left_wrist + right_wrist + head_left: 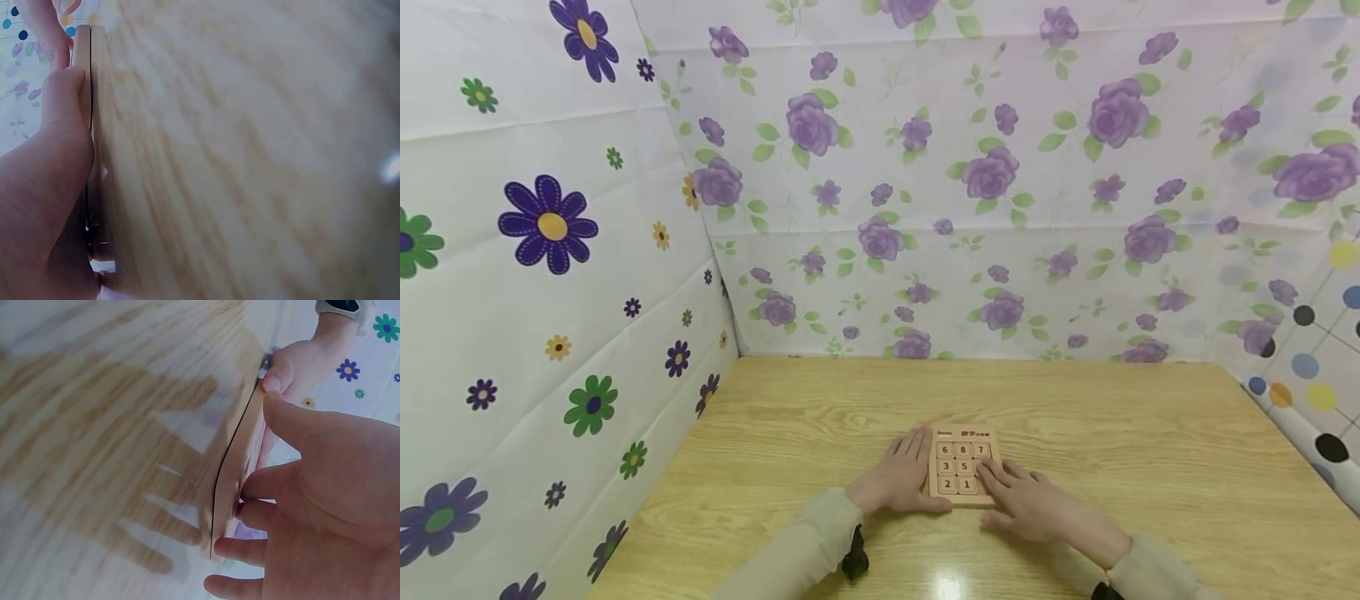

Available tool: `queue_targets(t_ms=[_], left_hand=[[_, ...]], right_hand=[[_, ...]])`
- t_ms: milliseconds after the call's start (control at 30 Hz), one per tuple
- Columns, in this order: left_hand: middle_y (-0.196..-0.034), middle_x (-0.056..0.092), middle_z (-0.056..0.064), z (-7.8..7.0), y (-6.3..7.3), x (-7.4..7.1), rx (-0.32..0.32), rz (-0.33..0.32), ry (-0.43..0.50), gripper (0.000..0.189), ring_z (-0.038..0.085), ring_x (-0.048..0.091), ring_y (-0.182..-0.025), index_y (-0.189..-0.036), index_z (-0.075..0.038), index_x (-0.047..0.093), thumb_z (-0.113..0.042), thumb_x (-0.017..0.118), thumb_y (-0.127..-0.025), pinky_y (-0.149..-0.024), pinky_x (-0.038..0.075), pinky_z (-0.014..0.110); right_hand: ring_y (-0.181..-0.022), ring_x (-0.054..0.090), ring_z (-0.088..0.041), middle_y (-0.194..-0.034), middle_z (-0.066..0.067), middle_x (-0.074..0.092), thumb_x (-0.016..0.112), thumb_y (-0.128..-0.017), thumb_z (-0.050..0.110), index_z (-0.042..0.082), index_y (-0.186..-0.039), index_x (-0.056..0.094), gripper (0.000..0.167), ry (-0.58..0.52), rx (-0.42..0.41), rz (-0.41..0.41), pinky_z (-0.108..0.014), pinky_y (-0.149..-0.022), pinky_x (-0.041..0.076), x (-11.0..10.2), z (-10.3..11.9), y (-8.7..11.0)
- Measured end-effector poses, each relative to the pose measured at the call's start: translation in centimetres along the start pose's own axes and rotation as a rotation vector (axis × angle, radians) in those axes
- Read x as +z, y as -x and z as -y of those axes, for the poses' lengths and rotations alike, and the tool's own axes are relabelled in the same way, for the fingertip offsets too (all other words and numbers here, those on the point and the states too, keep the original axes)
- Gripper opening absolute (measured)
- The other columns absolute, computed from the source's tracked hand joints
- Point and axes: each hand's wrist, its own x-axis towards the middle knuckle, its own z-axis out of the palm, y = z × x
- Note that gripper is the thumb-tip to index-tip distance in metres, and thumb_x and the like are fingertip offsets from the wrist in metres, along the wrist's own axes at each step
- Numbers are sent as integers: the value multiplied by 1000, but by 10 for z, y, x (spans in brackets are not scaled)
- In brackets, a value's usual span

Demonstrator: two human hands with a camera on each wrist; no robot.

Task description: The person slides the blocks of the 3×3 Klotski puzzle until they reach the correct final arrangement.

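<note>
1. Fingers, right hand (pixel 1028 502): extended, spread wide; foremost tips on the board (pixel 966 502), right column, below tile 7 (pixel 981 450).
2. Fingers, left hand (pixel 898 478): straight, close together along board's left edge; thumb out wide at near edge.
3. Board: flat on wood surface (pixel 775 433), between hands. Visible rows: 6-8-7, 3-5, 2-1; spot right of 5 hidden by fingers.
4. Behind surface: rose-print cloth (pixel 925 183); left, daisy cloth (pixel 475 308); right, dotted cloth (pixel 1311 337).
</note>
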Motion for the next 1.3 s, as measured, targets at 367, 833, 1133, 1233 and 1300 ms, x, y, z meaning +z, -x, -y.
queue_targets(t_ms=[367, 833, 1133, 1233, 1300], left_hand=[[-163, 1, 17, 0, -1, 2, -6, 1, 24, 122, 29, 7, -151, -154, 0, 0, -84, 44, -77, -123, 18, 44], [-163, 1, 17, 1, -2, 4, -9, -1, 13, 122, 29, 7, -151, -154, 0, 0, -85, 42, -77, -123, 18, 44], [-163, 2, 17, 0, 0, 1, -6, -1, 20, 122, 29, 8, -151, -154, 0, 1, -85, 42, -77, -123, 18, 44], [-163, 3, 18, 0, 0, 1, -7, -4, 14, 123, 29, 9, -151, -154, 1, 2, -85, 42, -77, -122, 19, 44], [-163, 3, 18, 0, 0, 1, -7, -5, 12, 123, 29, 9, -151, -154, 1, 2, -85, 43, -77, -122, 19, 44]], right_hand=[[-143, 27, -46, -159, -13, 27, 51, -93, 55, 8, -151, 30, 78, -9, 17, 18, -70, -110, 25, -5, 4, 1], [-144, 26, -43, -156, -14, 33, 52, -93, 51, 6, -149, 36, 73, 58, -33, 1, -68, -111, 24, -11, 18, 7], [-143, 28, -43, -154, -11, 37, 54, -90, 54, 7, -147, 40, 74, 108, -94, -23, -69, -110, 26, -3, 25, 11], [-144, 27, -42, -154, -11, 37, 55, -90, 54, 7, -147, 39, 76, 104, -96, -29, -69, -110, 27, 1, 25, 10], [-144, 26, -42, -154, -12, 37, 55, -91, 53, 8, -148, 38, 75, 101, -103, -31, -69, -109, 28, 2, 25, 10]])
